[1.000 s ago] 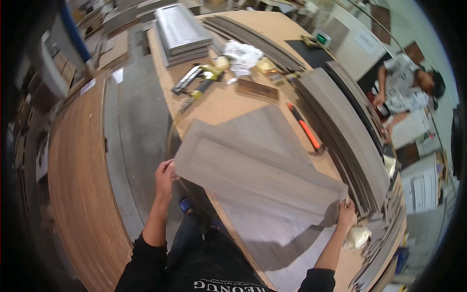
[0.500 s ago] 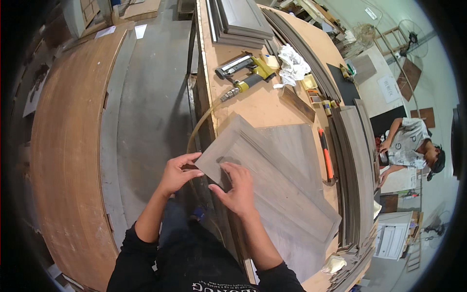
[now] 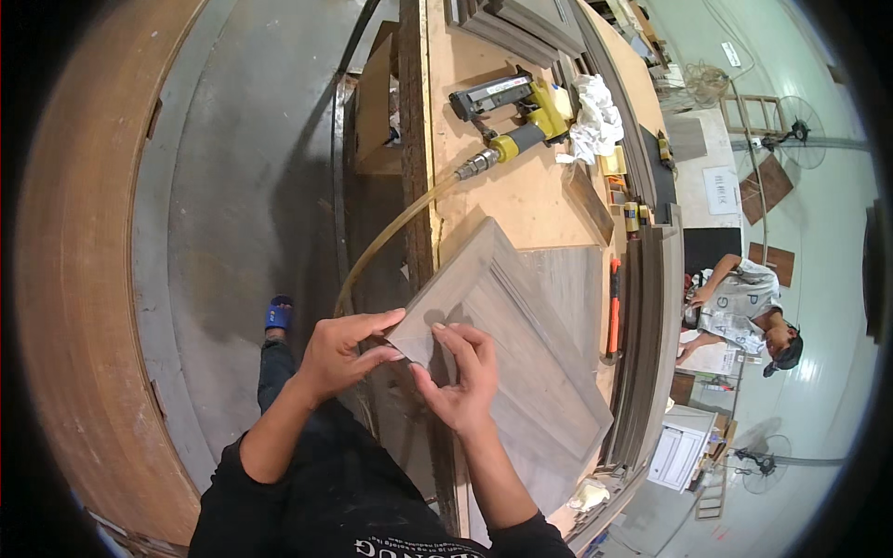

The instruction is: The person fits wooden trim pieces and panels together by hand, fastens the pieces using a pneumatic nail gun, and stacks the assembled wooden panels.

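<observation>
A grey wooden cabinet door (image 3: 539,363) with a framed, recessed panel lies slantwise on the workbench, its near left corner reaching past the bench edge. My left hand (image 3: 349,352) pinches that corner between thumb and fingers. Just to the right, my right hand (image 3: 462,379) curls over the near edge, fingertips on the top face and thumb at the side. Another grey panel (image 3: 572,270) shows partly beneath the door. Farther up the bench lies a yellow and black nail gun (image 3: 521,121), joined to a yellowish air hose (image 3: 386,237).
Beyond the door are a crumpled white cloth (image 3: 595,116), an orange-handled hammer (image 3: 614,302) and long grey strips (image 3: 642,344). Stacked grey doors (image 3: 526,28) lie at the far end. A large brown board (image 3: 88,260) stands left of the floor. A co-worker (image 3: 744,302) is at the right.
The view has shifted, and my foot in a blue sandal now shows at the lower left. Both hands stay at the door's corner, fingers slightly nearer together.
</observation>
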A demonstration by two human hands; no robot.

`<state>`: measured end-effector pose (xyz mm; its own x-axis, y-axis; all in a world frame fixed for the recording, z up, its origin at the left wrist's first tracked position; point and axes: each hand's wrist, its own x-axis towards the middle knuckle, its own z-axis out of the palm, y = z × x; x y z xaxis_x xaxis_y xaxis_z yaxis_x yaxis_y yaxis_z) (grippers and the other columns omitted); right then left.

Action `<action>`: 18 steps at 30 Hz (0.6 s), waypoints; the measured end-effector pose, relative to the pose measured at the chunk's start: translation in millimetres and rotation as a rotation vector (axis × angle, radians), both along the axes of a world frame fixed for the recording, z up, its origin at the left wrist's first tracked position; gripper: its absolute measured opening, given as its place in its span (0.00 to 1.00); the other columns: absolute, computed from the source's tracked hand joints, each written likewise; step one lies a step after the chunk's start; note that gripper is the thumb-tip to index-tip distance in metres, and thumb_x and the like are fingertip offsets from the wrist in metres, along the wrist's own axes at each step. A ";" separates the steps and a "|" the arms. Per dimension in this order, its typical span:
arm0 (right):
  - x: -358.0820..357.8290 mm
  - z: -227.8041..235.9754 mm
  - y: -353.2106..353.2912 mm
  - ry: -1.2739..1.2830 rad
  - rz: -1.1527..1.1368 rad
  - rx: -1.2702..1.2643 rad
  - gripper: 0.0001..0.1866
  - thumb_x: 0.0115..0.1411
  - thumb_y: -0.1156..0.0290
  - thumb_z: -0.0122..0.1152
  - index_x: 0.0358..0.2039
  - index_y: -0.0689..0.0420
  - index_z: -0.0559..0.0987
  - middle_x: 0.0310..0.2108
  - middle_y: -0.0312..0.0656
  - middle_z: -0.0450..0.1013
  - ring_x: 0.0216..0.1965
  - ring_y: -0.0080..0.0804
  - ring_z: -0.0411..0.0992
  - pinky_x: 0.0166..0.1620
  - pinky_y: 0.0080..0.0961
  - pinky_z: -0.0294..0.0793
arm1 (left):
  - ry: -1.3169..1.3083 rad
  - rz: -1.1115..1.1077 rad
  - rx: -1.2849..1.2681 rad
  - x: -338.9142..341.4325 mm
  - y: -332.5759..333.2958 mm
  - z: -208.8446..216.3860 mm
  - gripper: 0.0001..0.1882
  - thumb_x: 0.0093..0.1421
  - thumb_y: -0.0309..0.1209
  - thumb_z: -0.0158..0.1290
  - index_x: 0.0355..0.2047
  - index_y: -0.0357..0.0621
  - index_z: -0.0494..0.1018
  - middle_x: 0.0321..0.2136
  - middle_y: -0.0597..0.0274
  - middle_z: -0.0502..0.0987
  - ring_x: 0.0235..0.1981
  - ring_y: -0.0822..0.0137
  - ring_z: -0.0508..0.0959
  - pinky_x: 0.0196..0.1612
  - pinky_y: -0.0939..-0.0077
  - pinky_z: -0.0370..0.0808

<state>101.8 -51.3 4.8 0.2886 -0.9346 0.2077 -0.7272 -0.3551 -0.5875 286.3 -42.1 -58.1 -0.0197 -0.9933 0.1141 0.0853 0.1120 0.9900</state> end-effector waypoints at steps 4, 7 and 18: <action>-0.3 -0.5 1.6 0.061 -0.019 0.058 0.27 0.40 0.69 0.73 0.45 0.56 0.79 0.47 0.50 0.67 0.43 0.41 0.70 0.45 0.32 0.71 | 0.090 -0.012 -0.003 0.1 -0.6 -13.0 0.24 0.49 0.30 0.65 0.47 0.36 0.75 0.37 0.53 0.81 0.33 0.71 0.80 0.37 0.78 0.75; 0.4 -0.3 0.0 0.118 0.003 0.010 0.28 0.39 0.67 0.73 0.46 0.50 0.80 0.46 0.46 0.70 0.37 0.36 0.69 0.39 0.29 0.72 | 0.035 -0.064 -0.051 5.5 -5.2 -10.4 0.22 0.50 0.30 0.63 0.46 0.39 0.76 0.34 0.52 0.80 0.30 0.62 0.81 0.33 0.77 0.76; 3.4 -0.4 2.4 0.130 0.001 -0.065 0.26 0.40 0.68 0.72 0.43 0.58 0.78 0.42 0.49 0.69 0.39 0.39 0.71 0.42 0.31 0.72 | 0.019 0.142 -0.075 -9.1 10.1 -9.4 0.15 0.52 0.26 0.61 0.41 0.37 0.77 0.32 0.52 0.80 0.30 0.62 0.81 0.33 0.76 0.76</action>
